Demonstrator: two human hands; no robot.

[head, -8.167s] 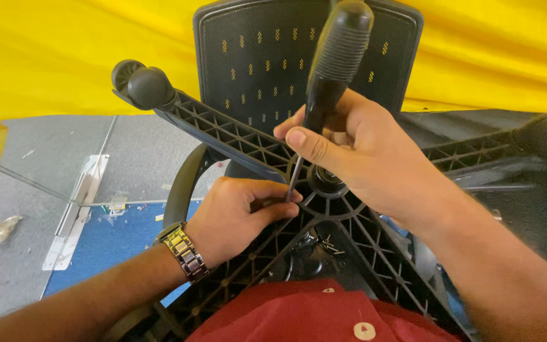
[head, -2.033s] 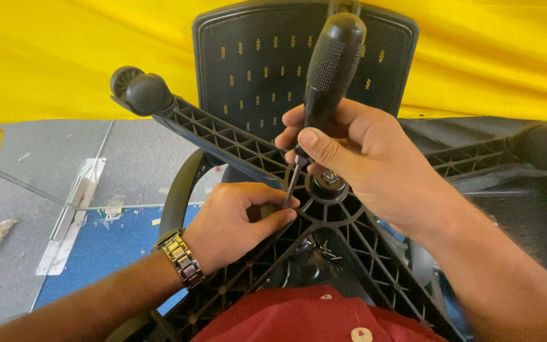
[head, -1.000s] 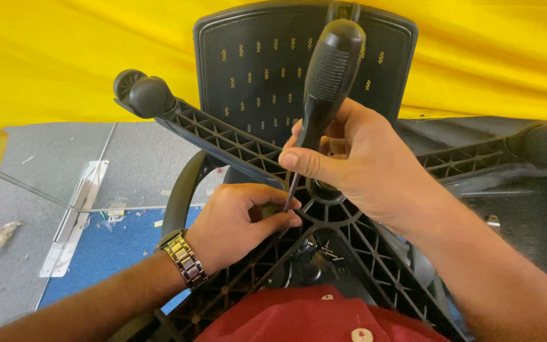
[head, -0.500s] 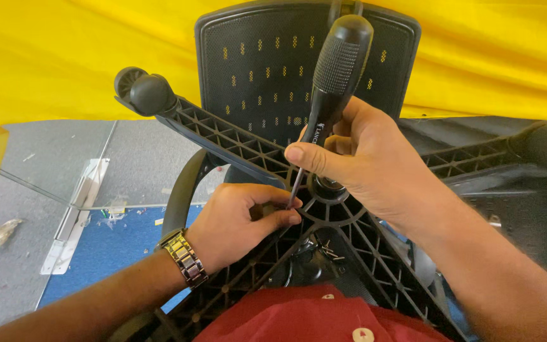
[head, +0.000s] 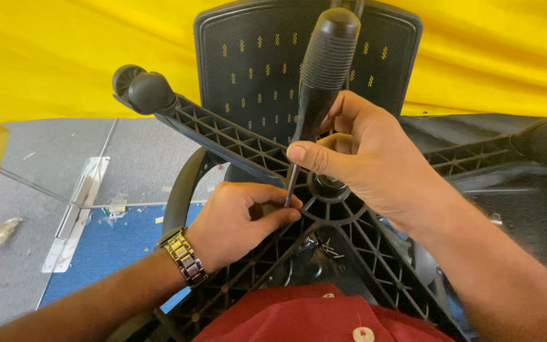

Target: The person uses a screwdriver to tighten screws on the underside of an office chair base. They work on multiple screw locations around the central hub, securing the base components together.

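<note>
No packages, labels, signs or screens show in this view.

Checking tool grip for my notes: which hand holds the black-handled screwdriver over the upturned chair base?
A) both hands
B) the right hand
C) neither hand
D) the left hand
B: the right hand wraps the screwdriver, while the left hand rests at its tip on the chair base.
</note>
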